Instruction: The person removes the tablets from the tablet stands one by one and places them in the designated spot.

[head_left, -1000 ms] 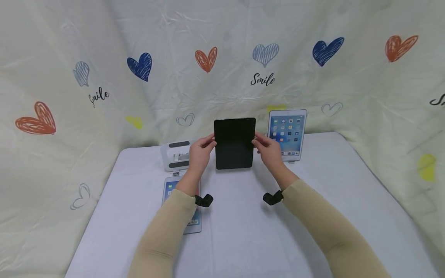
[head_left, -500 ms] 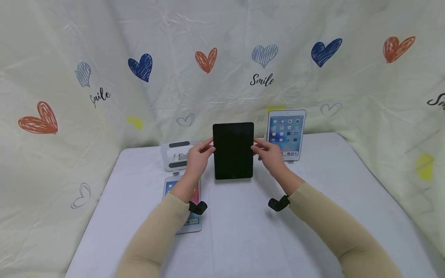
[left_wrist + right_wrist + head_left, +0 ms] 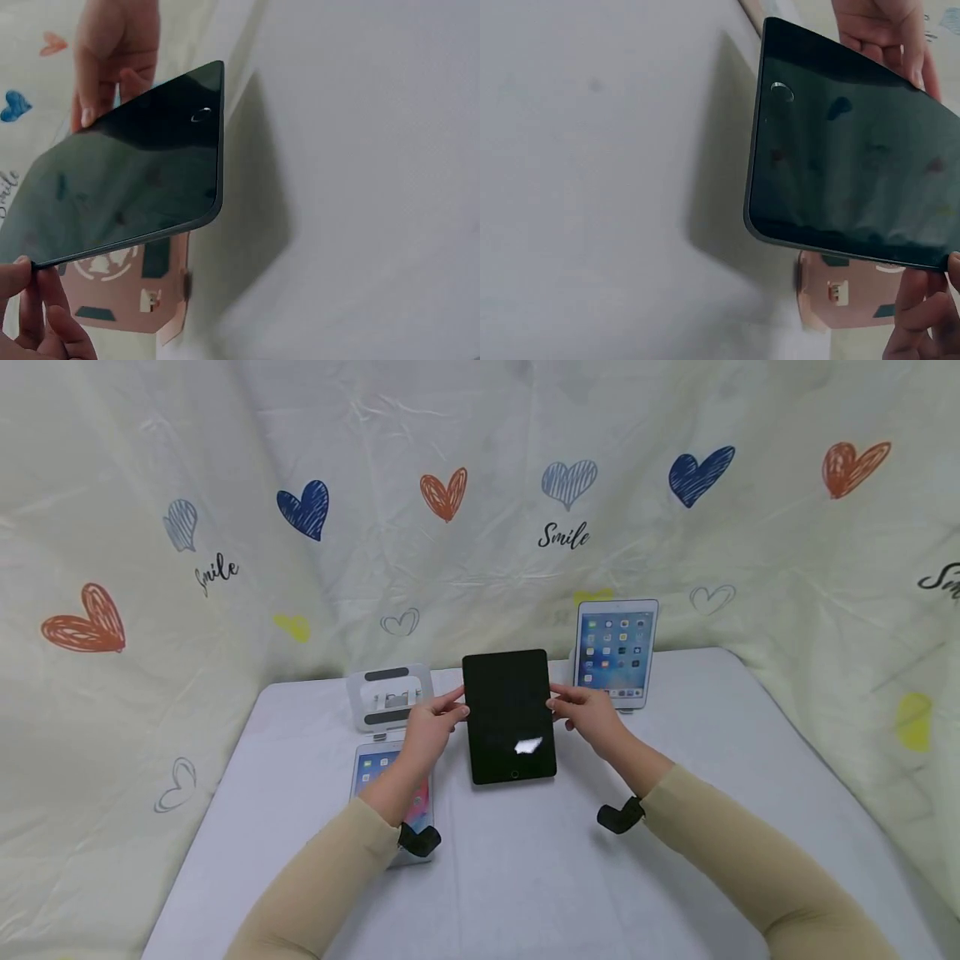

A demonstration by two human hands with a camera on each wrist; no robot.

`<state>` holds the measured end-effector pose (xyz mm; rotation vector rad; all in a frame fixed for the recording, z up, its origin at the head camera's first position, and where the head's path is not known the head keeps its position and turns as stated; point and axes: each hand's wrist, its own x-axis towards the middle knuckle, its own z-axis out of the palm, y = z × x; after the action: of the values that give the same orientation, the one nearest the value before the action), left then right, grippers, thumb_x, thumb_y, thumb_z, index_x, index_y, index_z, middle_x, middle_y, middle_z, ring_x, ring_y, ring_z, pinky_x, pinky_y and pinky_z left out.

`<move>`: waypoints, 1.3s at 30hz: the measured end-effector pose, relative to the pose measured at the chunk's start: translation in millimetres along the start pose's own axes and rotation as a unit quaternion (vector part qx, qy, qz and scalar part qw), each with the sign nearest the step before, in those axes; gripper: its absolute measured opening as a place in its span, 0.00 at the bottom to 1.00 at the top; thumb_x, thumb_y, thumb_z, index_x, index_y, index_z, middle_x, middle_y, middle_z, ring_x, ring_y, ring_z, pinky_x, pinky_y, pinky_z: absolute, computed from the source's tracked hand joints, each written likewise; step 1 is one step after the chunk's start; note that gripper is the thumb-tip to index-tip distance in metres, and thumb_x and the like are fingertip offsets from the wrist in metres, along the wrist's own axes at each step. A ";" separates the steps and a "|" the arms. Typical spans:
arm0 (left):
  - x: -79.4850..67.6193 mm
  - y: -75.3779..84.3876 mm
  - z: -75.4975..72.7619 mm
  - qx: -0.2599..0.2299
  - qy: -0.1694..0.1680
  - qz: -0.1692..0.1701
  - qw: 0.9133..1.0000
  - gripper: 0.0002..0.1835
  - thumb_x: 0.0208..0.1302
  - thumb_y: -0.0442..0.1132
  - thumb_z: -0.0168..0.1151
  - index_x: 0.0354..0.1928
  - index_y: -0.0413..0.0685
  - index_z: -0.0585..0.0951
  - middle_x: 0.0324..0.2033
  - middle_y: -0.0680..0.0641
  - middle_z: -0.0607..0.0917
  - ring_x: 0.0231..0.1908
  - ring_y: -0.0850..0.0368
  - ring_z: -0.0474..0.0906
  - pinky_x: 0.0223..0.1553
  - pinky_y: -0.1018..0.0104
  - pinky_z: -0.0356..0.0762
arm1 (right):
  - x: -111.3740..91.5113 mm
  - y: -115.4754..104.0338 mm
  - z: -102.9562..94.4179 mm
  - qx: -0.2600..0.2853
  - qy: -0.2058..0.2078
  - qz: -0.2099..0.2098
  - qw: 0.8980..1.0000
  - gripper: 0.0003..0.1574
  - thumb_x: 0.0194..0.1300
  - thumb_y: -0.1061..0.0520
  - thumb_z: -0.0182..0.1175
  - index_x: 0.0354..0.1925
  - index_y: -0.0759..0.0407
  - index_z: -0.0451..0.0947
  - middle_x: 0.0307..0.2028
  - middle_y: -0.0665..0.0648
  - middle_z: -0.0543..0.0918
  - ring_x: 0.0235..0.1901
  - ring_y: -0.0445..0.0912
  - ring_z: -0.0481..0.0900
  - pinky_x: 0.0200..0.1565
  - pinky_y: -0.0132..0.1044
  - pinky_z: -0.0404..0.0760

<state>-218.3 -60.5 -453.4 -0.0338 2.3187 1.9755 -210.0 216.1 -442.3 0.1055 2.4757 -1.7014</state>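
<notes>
A black tablet (image 3: 510,717) with a dark screen hangs just above the white table (image 3: 525,877), home button toward me. My left hand (image 3: 450,708) pinches its left edge and my right hand (image 3: 562,706) pinches its right edge. The left wrist view shows the tablet (image 3: 127,180) tilted over the cloth, with my left fingertips (image 3: 26,289) on its near edge and the right hand (image 3: 112,52) beyond. The right wrist view shows the same tablet (image 3: 855,165), with my right fingers (image 3: 922,315) on one edge and the left hand (image 3: 885,30) on the far one.
A white tablet (image 3: 617,647) with a lit screen stands propped at the back right. An empty white stand (image 3: 388,695) sits at the back left. Another lit tablet (image 3: 375,772) lies flat under my left forearm. A heart-printed cloth backdrop (image 3: 450,527) walls in the table.
Both hands have brought the black tablet down and toward me, and its top has tilted back. The other tablets and the stand have not moved.
</notes>
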 end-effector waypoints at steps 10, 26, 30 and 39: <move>-16.0 -16.9 2.2 -0.024 -0.028 -0.036 0.999 0.21 0.66 0.37 0.65 0.61 0.52 0.81 0.42 0.46 0.88 0.40 0.55 0.86 0.50 0.47 0.77 | -11.5 13.2 1.0 0.010 -0.051 0.052 0.997 0.28 0.73 0.53 0.58 0.67 0.58 0.72 0.50 0.61 0.85 0.45 0.59 0.80 0.38 0.36 0.78; -34.9 -37.1 5.1 0.026 -0.043 -0.146 0.988 0.20 0.66 0.40 0.66 0.60 0.52 0.82 0.36 0.48 0.89 0.37 0.54 0.84 0.36 0.67 0.76 | -28.5 34.2 14.4 -0.003 -0.059 0.127 0.990 0.27 0.69 0.56 0.62 0.64 0.62 0.76 0.37 0.55 0.87 0.31 0.47 0.78 0.32 0.35 0.73; -33.4 -39.3 6.2 0.044 -0.055 -0.150 0.986 0.21 0.66 0.39 0.65 0.62 0.50 0.81 0.32 0.48 0.88 0.31 0.56 0.84 0.28 0.69 0.72 | -30.1 36.3 16.2 -0.013 -0.057 0.130 0.990 0.26 0.69 0.56 0.62 0.63 0.63 0.76 0.34 0.55 0.86 0.29 0.46 0.77 0.31 0.35 0.71; -31.2 -38.9 10.8 0.104 -0.086 -0.155 0.979 0.25 0.64 0.35 0.66 0.65 0.47 0.78 0.29 0.48 0.88 0.27 0.57 0.86 0.21 0.71 0.68 | -27.8 39.4 17.4 -0.050 -0.067 0.133 0.988 0.26 0.69 0.58 0.62 0.62 0.65 0.76 0.27 0.54 0.85 0.25 0.44 0.76 0.29 0.34 0.73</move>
<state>-183.5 -57.5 -490.6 -0.1893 2.2360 1.5220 -176.1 214.5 -480.6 0.2859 2.3232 -1.4263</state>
